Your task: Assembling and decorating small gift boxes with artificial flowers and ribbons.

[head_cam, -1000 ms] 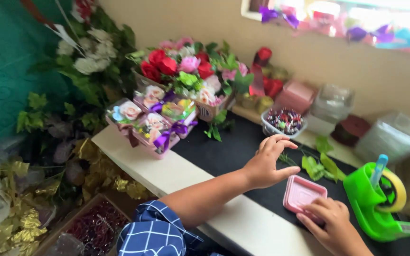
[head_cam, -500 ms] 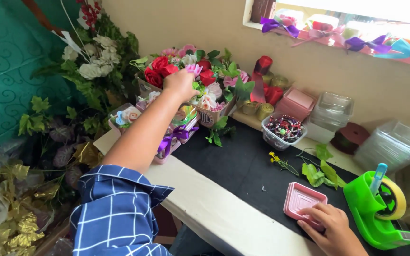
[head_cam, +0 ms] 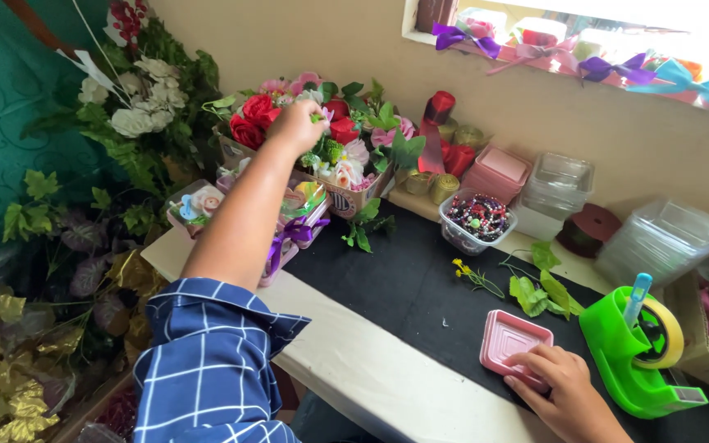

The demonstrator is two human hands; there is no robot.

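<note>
Only the head view here, so one angle. The left hand (head_cam: 293, 127) was stretched way out over the box of fake flowers (head_cam: 346, 164), fingers curled in tight among the blooms. It looked pinched on one of them, though I couldn't tell which stem, since the knuckles hid the tips. A red rose (head_cam: 258, 109) sat just beside that hand, on its wall side.

The right hand (head_cam: 564, 390) was close to the body, fingers spread loosely with the tips resting on the near edge of a little pink tray (head_cam: 512, 335), pinning it flat to the black mat (head_cam: 404, 287) and not gripping it. A green tape dispenser (head_cam: 633, 361) stood just beside that hand, and loose leaves (head_cam: 539, 291) lay just beyond the tray.

So my read: picking-a-flower stage, tray held ready. Getting one bloom out would need a gentle straight pull, or the neighbours could come up too.
</note>
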